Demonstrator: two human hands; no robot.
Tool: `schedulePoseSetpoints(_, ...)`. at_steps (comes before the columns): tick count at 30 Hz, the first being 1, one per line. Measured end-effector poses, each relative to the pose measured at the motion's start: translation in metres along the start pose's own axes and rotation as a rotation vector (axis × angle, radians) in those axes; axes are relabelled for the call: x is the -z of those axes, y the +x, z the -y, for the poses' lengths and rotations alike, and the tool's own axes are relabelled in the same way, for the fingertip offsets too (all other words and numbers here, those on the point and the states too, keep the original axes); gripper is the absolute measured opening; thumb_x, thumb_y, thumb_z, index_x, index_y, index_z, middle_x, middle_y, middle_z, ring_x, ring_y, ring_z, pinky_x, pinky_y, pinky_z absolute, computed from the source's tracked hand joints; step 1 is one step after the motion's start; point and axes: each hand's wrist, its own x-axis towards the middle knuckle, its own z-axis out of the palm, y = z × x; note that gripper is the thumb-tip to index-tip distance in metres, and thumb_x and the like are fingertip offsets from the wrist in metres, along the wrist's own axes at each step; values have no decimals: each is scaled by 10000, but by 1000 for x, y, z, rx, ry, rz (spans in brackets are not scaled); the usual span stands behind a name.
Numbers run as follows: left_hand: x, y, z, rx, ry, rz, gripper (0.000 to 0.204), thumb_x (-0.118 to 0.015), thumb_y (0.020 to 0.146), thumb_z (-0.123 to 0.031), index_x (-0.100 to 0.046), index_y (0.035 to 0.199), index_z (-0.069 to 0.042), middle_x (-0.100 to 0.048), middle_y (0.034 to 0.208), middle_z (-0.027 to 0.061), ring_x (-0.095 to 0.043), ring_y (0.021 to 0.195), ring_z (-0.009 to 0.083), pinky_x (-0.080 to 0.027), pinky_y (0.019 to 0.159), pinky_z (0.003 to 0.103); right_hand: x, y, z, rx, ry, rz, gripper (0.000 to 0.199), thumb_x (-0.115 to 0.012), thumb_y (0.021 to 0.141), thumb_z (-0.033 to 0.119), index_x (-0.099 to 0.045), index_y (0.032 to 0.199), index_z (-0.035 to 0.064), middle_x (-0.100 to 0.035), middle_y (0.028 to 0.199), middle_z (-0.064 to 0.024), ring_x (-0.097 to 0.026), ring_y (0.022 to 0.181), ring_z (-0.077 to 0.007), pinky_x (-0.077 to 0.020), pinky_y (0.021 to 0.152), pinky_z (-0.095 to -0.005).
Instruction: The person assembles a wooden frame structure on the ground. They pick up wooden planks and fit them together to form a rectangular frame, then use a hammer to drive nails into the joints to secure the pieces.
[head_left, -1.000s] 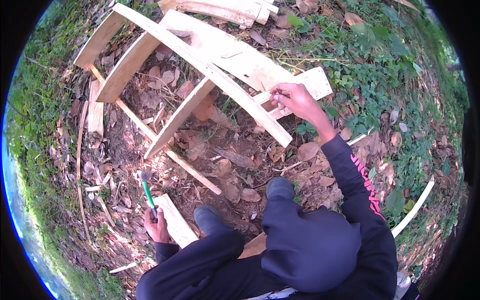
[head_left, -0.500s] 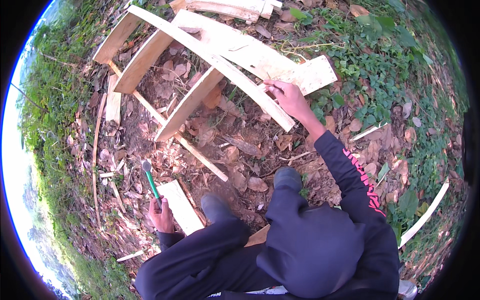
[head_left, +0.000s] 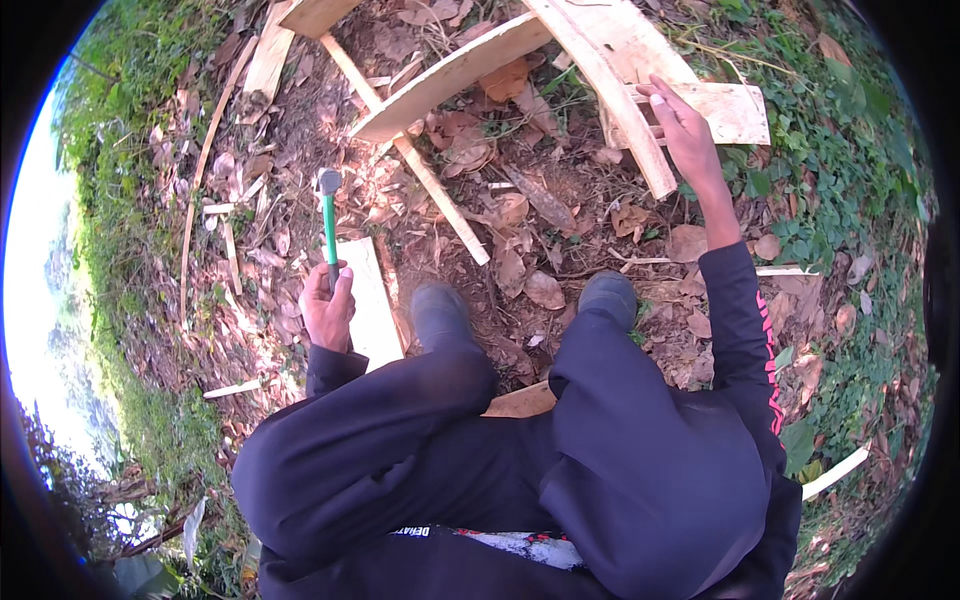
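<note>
My left hand [head_left: 328, 312] is closed around the dark grip of a hammer [head_left: 330, 228], whose green shaft and metal head point away from me. Over at the far right, my right hand [head_left: 692, 145] is at the outer side of a long narrow board [head_left: 632, 120], its fingertips drawn together; whatever they pinch is too small to make out. That board is part of a wooden frame, joined to a crosspiece board [head_left: 465, 80]. A thin wooden strip [head_left: 435, 190] runs under the crosspiece toward me. Behind the right fingers lies a pale wide plank [head_left: 735, 110].
A flat board [head_left: 368, 305] lies beside my left boot [head_left: 440, 315]; my right boot [head_left: 608, 297] is across from it. Dry leaves and scattered wood offcuts cover the soil. Green plants [head_left: 840, 200] grow on the right, and a long thin strip [head_left: 205, 165] lies at left.
The view has tipped nearer to my body, so the frame appears higher up. My right hand stays by the long board, its fingers somewhat straighter. The hammer remains in my left hand, turned more upright.
</note>
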Motion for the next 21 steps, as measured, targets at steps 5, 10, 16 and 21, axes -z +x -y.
schedulePoseSetpoints(5,16,12,16,-11,99,-134,167,-663,924,-123,-596,1030,-13,-549,697,-46,-432,522,10,-315,464,185,-5,-3,-10,76,-29,-60,387,-462,1034,255,-615,1250,-27,-631,1269,-124,-630,1070,-155,-477,940,-281)
schedulePoseSetpoints(10,58,42,61,-164,441,-408,273,-699,899,-227,-593,1017,-6,-579,809,-4,-509,711,86,-414,632,249,4,-31,10,26,84,-63,344,-422,1045,187,-556,1283,-23,-699,1069,-140,-651,986,-155,-485,926,-296)
schedulePoseSetpoints(16,115,64,148,-65,887,-491,365,-700,864,-300,-605,1064,-10,-652,859,96,-634,792,196,-491,720,352,17,-59,-25,-106,235,-66,223,-475,1017,144,-600,1141,7,-603,824,3,-544,745,-57,-442,704,-209)
schedulePoseSetpoints(21,112,68,187,111,662,-373,363,-681,845,-283,-629,1030,26,-656,732,111,-621,526,199,-500,494,339,-12,-78,-6,-307,555,-97,190,-561,980,188,-588,1095,39,-580,838,17,-504,705,-50,-400,615,-197)
